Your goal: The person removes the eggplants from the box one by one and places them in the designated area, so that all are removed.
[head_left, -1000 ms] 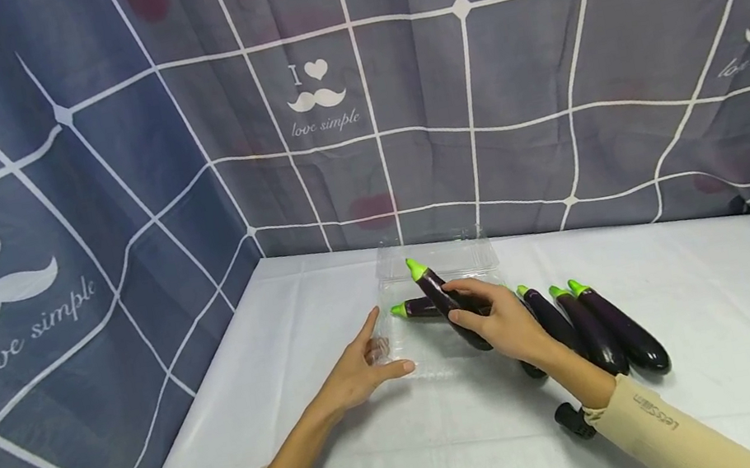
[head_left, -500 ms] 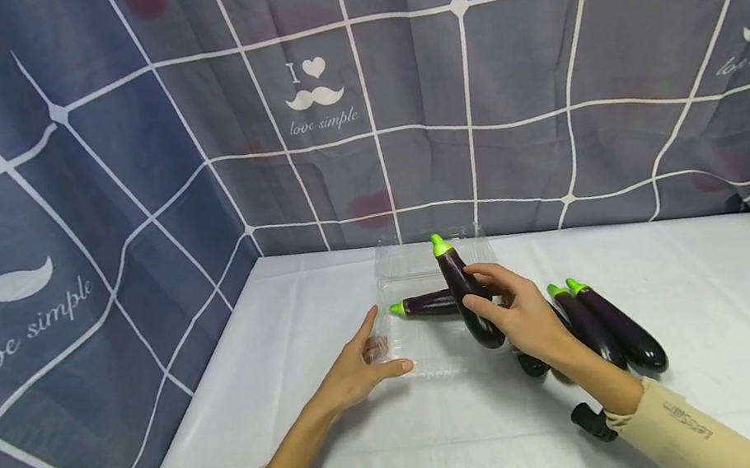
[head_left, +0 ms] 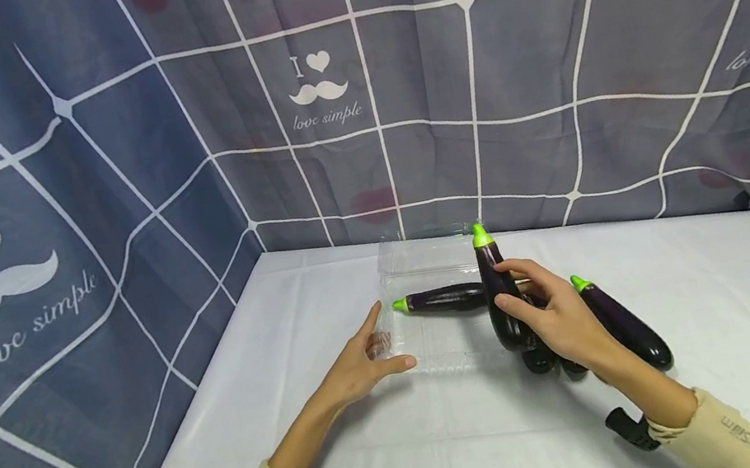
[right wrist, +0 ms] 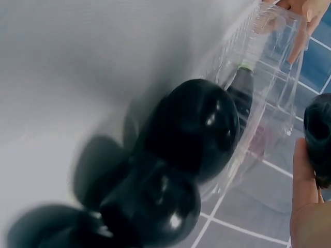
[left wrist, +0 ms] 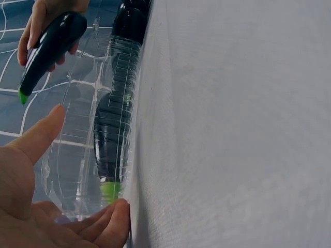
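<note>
My right hand (head_left: 558, 310) grips a dark purple eggplant (head_left: 500, 287) by its side, thumb on the near face. Its bright green stem end points toward the back, and it overlaps the right end of a clear plastic clamshell container (head_left: 432, 345). Inside that container, another eggplant (head_left: 447, 299) lies crosswise with its green end at the left. My left hand (head_left: 357, 367) touches the container's left end, index finger and thumb extended and spread. In the left wrist view the held eggplant (left wrist: 54, 49) shows above the container wall.
The container's raised clear lid (head_left: 427, 252) stands at the back, near the grey checked curtain (head_left: 418, 92). One eggplant (head_left: 626, 323) lies on the white cloth at right. More dark eggplants (right wrist: 191, 129) lie beside the container, partly hidden under my right hand in the head view.
My right hand has carried the held eggplant to the right, from over the container's middle to its right end, and turned it more lengthwise. My left hand stays in place.
</note>
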The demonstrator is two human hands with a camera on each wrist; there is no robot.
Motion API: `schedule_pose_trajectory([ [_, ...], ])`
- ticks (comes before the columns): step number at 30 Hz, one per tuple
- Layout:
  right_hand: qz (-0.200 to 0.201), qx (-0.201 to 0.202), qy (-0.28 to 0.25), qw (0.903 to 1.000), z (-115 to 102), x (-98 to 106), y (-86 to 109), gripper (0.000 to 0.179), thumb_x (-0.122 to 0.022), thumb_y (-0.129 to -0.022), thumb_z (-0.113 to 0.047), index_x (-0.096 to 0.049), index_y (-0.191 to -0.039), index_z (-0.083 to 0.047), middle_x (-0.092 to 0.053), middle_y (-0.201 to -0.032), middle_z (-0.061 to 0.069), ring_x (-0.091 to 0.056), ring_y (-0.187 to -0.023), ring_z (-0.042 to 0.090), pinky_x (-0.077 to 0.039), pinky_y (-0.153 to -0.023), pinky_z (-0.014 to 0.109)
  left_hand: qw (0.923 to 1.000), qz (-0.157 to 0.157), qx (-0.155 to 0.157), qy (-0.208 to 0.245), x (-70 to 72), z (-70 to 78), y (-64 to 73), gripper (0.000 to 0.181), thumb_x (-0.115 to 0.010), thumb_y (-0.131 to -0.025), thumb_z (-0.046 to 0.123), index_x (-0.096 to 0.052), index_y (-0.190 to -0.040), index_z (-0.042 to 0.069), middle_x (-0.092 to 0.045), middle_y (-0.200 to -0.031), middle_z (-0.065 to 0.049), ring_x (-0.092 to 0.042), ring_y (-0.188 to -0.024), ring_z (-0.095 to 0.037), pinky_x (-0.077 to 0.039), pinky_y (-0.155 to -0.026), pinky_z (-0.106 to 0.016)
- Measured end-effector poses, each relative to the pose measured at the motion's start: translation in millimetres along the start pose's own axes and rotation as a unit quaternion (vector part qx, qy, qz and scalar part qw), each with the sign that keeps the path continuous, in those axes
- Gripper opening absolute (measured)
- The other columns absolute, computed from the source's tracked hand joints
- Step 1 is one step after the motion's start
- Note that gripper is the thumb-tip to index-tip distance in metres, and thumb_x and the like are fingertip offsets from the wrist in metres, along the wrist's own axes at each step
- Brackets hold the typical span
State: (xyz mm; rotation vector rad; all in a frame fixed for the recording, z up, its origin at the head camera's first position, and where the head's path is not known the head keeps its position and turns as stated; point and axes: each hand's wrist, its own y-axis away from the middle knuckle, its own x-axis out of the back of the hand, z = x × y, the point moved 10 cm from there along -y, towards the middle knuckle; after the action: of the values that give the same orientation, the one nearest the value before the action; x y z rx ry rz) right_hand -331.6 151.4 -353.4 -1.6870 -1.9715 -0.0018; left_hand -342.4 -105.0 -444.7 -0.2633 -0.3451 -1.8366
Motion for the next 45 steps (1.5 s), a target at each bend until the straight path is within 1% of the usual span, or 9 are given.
schedule_pose_trajectory([
  [13, 0.01, 0.0, 0.07, 0.9975, 8.7, 43.9, 24.3, 0.041, -0.066, -0.096, -0.015, -0.056, -0.136, -0.011, -0.066, -0.11, 0.016, -0.064, -0.092, 0.008, -0.053, -0.072, 0.024, 0.9999, 0.003, 0.003, -0.01, 0.3, -0.2, 0.3, 0.105, -0.083, -0.081, 0.033, -0.015, -0.16, 0.025, -0.037, -0.149, -0.027, -0.035, -0.138, -0.042, -0.036, -0.105, -0.056],
  [20, 0.007, -0.012, 0.145, 0.9894, 19.2, 79.4, 39.2, 0.042, -0.068, -0.096, -0.018, -0.058, -0.136, -0.014, -0.062, -0.121, 0.011, -0.057, -0.098, -0.003, -0.047, -0.077, 0.017, 0.9999, 0.006, 0.005, -0.013, 0.8, -0.5, 0.3, 0.106, -0.084, -0.081, 0.032, -0.014, -0.16, 0.024, -0.038, -0.148, -0.026, -0.035, -0.138, -0.041, -0.035, -0.106, -0.055],
  [27, -0.008, -0.042, 0.186, 0.9817, 34.7, 106.5, 51.4, 0.045, -0.069, -0.095, -0.021, -0.057, -0.137, -0.014, -0.062, -0.121, 0.016, -0.052, -0.099, -0.01, -0.047, -0.073, 0.02, 0.9999, 0.006, 0.005, -0.012, 0.2, -0.1, 0.1, 0.106, -0.084, -0.08, 0.033, -0.014, -0.16, 0.024, -0.037, -0.149, -0.026, -0.035, -0.139, -0.038, -0.034, -0.107, -0.054],
  [29, 0.002, -0.046, 0.193, 0.9801, 38.8, 114.1, 54.7, 0.045, -0.069, -0.095, -0.022, -0.057, -0.137, -0.014, -0.061, -0.122, 0.013, -0.051, -0.098, -0.011, -0.046, -0.072, 0.019, 0.9999, 0.008, 0.002, -0.01, 0.2, 0.6, 0.0, 0.106, -0.084, -0.08, 0.032, -0.015, -0.16, 0.024, -0.038, -0.148, -0.026, -0.036, -0.138, -0.038, -0.034, -0.107, -0.054],
  [33, 0.031, -0.053, 0.197, 0.9784, 47.4, 131.5, 62.5, 0.045, -0.07, -0.094, -0.023, -0.058, -0.136, -0.014, -0.057, -0.123, -0.003, -0.051, -0.096, -0.013, -0.045, -0.071, 0.015, 0.9999, 0.007, 0.001, -0.011, -0.6, 1.0, -0.6, 0.105, -0.084, -0.081, 0.031, -0.015, -0.16, 0.024, -0.039, -0.148, -0.025, -0.037, -0.138, -0.038, -0.034, -0.107, -0.055],
  [36, 0.042, -0.056, 0.199, 0.9775, 55.5, 143.5, 67.1, 0.045, -0.07, -0.094, -0.023, -0.059, -0.137, -0.014, -0.054, -0.123, -0.01, -0.049, -0.096, -0.014, -0.044, -0.07, 0.012, 0.9999, 0.007, 0.002, -0.011, -1.1, 1.1, -1.0, 0.104, -0.083, -0.081, 0.032, -0.016, -0.16, 0.026, -0.039, -0.148, -0.024, -0.036, -0.138, -0.037, -0.033, -0.108, -0.054],
  [39, 0.043, -0.066, 0.204, 0.9758, 65.3, 153.1, 69.2, 0.046, -0.069, -0.095, -0.023, -0.058, -0.138, -0.012, -0.055, -0.122, -0.005, -0.047, -0.095, -0.016, -0.043, -0.069, 0.012, 0.9999, 0.008, 0.004, -0.01, -1.3, 1.1, -1.1, 0.104, -0.083, -0.081, 0.031, -0.016, -0.16, 0.026, -0.038, -0.148, -0.025, -0.036, -0.139, -0.037, -0.032, -0.108, -0.054],
  [42, 0.035, -0.081, 0.211, 0.9735, 75.0, 159.3, 69.7, 0.048, -0.068, -0.095, -0.025, -0.056, -0.139, -0.009, -0.059, -0.124, 0.012, -0.044, -0.094, -0.018, -0.042, -0.067, 0.014, 0.9999, 0.008, 0.002, -0.008, -1.2, 1.2, -0.8, 0.105, -0.084, -0.081, 0.031, -0.015, -0.16, 0.025, -0.036, -0.149, -0.026, -0.035, -0.139, -0.038, -0.031, -0.109, -0.054],
  [45, 0.025, -0.095, 0.215, 0.9717, 83.3, 162.7, 70.0, 0.05, -0.067, -0.096, -0.027, -0.053, -0.141, -0.008, -0.055, -0.13, 0.027, -0.04, -0.094, -0.019, -0.04, -0.067, 0.015, 0.9999, 0.009, 0.003, -0.006, -0.6, 1.3, -0.4, 0.105, -0.084, -0.08, 0.031, -0.016, -0.16, 0.024, -0.037, -0.149, -0.026, -0.035, -0.139, -0.037, -0.032, -0.109, -0.054],
])
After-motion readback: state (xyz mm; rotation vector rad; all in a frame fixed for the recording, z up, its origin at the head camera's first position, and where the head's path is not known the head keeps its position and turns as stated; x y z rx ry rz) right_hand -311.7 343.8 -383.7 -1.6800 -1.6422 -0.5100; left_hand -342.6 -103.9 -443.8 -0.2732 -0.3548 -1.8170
